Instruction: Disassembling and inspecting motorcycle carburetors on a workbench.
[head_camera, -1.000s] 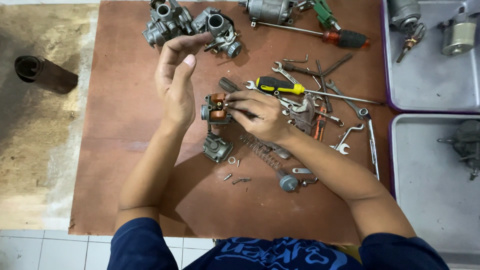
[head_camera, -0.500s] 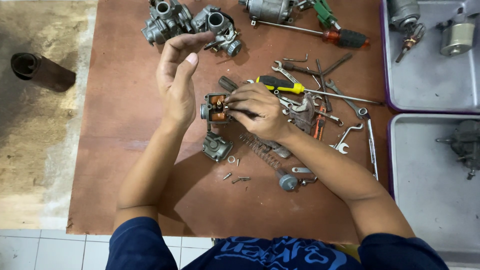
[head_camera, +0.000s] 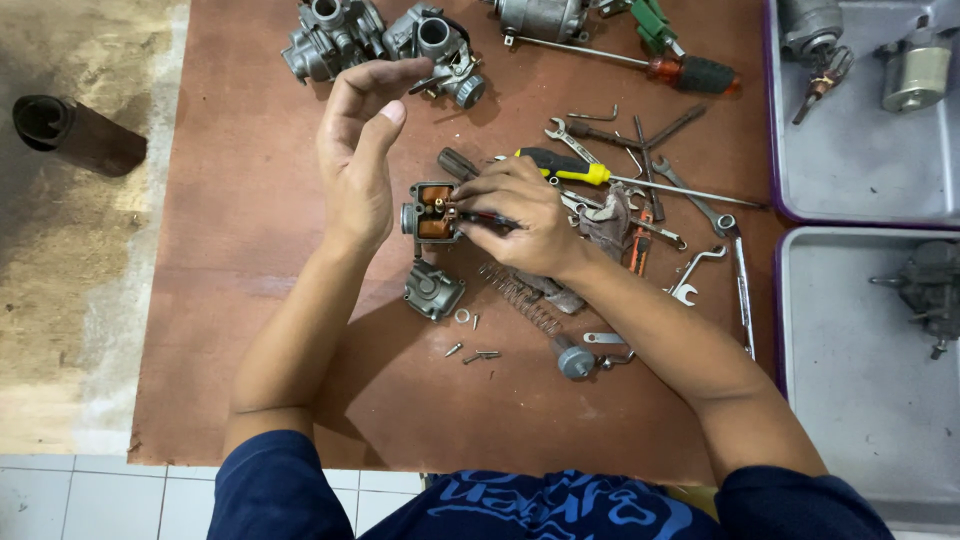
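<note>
We take the carburetor body (head_camera: 432, 212) as our landmark: it lies on the brown tabletop (head_camera: 250, 300) between our two hands, its open side up, orange parts showing inside. Our left hand (head_camera: 358, 165) stands on edge just left of it, palm facing the body, fingers loose and raised, gripping nothing; whether its heel touches the body we cannot tell. Our right hand (head_camera: 520, 215) comes in from the right, its grip pinched on a thin dark tool (head_camera: 482, 216) whose tip reaches into the open cavity. That tool's long axis runs left to right, pointing straight at the body. The right hand is the one working it; the left only flanks it.

Just below the body lies the grey bowl (head_camera: 432, 290), with a spring (head_camera: 520, 298) to its right and small screws (head_camera: 470, 350) beneath. A yellow screwdriver (head_camera: 560, 168) lies up and right of the body.
</note>
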